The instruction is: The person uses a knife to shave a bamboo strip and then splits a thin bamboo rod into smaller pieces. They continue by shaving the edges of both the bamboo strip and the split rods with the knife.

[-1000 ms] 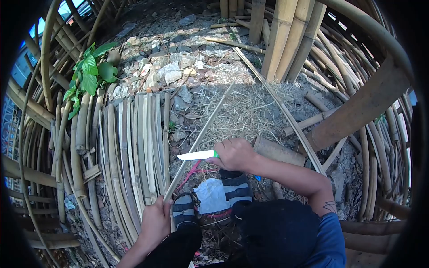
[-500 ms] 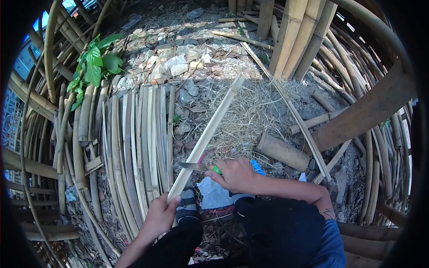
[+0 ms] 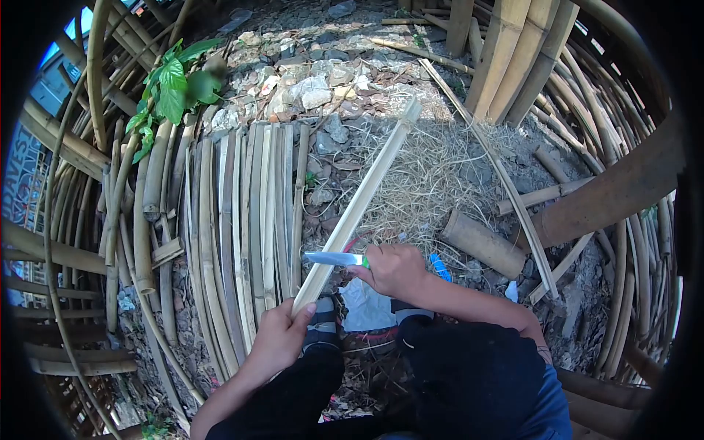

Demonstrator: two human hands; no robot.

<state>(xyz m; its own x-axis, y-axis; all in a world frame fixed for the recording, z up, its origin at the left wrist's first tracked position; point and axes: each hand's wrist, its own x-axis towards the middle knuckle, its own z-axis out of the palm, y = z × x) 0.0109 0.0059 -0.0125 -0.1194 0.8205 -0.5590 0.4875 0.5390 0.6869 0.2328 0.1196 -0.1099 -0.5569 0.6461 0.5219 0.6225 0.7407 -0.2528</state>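
A long split bamboo strip [image 3: 372, 181] slants up and away from me, its pale inner face upward. Near its lower end, my left hand [image 3: 283, 336] is closed around it, thumb on top. My right hand [image 3: 397, 273] grips a knife [image 3: 332, 258] by its green handle, most of which is hidden in the fist. The blade points left and lies across the strip, a short way above my left hand. Thin bamboo shavings [image 3: 418, 176] cover the ground beyond the strip's right side.
Several split bamboo strips [image 3: 249, 198] lie side by side at left. A short bamboo tube [image 3: 484, 243] and a thick bamboo pole [image 3: 609, 198] are at right. A leafy plant [image 3: 172, 88] grows at upper left. A pale crumpled sheet [image 3: 365, 304] lies between my shoes.
The view has shifted, so the surroundings sit further right. The knife remains across the strip, its blade now turned to catch bright light. Both hands keep their grips.
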